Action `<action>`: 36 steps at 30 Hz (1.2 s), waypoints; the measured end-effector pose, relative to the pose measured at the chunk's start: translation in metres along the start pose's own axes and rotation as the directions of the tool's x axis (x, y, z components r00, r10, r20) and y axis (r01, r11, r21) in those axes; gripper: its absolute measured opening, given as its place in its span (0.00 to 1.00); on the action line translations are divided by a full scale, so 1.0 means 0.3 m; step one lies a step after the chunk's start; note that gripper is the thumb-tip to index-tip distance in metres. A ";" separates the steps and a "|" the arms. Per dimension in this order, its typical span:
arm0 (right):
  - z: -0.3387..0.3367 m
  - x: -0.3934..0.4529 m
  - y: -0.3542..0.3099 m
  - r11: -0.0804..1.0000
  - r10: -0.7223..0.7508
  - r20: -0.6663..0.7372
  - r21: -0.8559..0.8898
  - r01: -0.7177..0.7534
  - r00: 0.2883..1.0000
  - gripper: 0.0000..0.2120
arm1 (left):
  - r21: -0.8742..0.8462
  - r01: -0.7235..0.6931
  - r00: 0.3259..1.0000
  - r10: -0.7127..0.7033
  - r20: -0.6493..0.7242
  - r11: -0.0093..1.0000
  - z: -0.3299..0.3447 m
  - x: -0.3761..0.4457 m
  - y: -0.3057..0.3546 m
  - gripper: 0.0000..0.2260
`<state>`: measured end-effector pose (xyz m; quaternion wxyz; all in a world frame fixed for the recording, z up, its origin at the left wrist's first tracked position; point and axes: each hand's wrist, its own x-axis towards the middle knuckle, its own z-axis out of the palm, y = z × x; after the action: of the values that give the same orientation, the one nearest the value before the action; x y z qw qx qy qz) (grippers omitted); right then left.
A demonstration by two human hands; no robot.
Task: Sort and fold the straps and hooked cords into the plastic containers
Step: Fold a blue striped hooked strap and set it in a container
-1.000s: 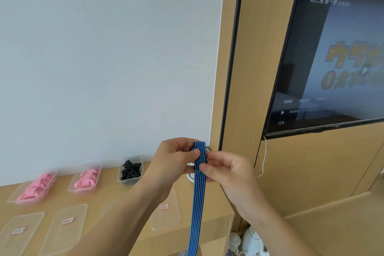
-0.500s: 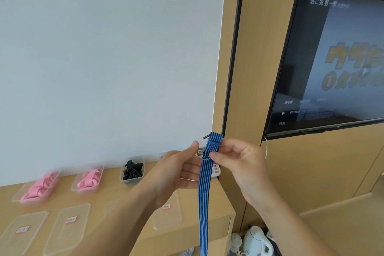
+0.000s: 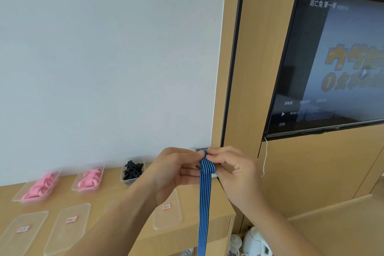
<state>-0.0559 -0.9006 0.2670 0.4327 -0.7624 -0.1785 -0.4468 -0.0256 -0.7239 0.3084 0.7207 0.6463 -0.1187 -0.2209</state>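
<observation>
The blue striped strap [image 3: 204,197] is held up in the air in front of the wall, its top folded over, and the long end hangs straight down past the desk [image 3: 133,233] edge. The left hand [image 3: 176,169] and the right hand [image 3: 234,169] both pinch the folded top with their fingertips. On the desk stand two containers with pink straps [image 3: 37,188] and one with black cords [image 3: 132,170], with flat lids [image 3: 68,226] lying in front.

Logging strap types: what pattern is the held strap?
Blue with thin dark lengthwise stripes, strap; head view.
</observation>
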 end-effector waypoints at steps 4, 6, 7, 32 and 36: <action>-0.004 -0.001 0.005 0.999 -0.023 0.048 -0.034 0.024 0.999 0.13 | 0.003 -0.018 1.000 0.018 -0.013 1.000 -0.008 0.005 -0.005 0.12; -0.005 -0.004 -0.010 0.999 0.020 0.061 -0.031 -0.018 0.998 0.14 | -0.019 -0.033 0.999 0.032 -0.031 0.999 -0.012 0.010 -0.006 0.10; -0.004 -0.007 -0.021 0.996 0.087 0.064 0.006 -0.087 0.994 0.15 | -0.024 -0.044 0.998 0.043 -0.044 0.999 -0.014 0.012 -0.007 0.10; 0.012 0.060 -0.028 0.649 0.653 0.251 0.300 -0.699 0.715 0.09 | 0.116 -0.003 0.996 0.014 -0.092 0.993 0.032 0.022 -0.035 0.20; 0.022 0.051 -0.017 0.655 0.641 0.218 0.345 -0.672 0.736 0.09 | 0.122 -0.009 0.994 0.022 -0.110 0.992 0.033 0.029 -0.044 0.19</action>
<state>-0.0477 -0.8941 0.2809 0.7040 -0.6859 0.0049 -0.1840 -0.0246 -0.7375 0.2957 0.6871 0.6994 -0.0965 -0.1712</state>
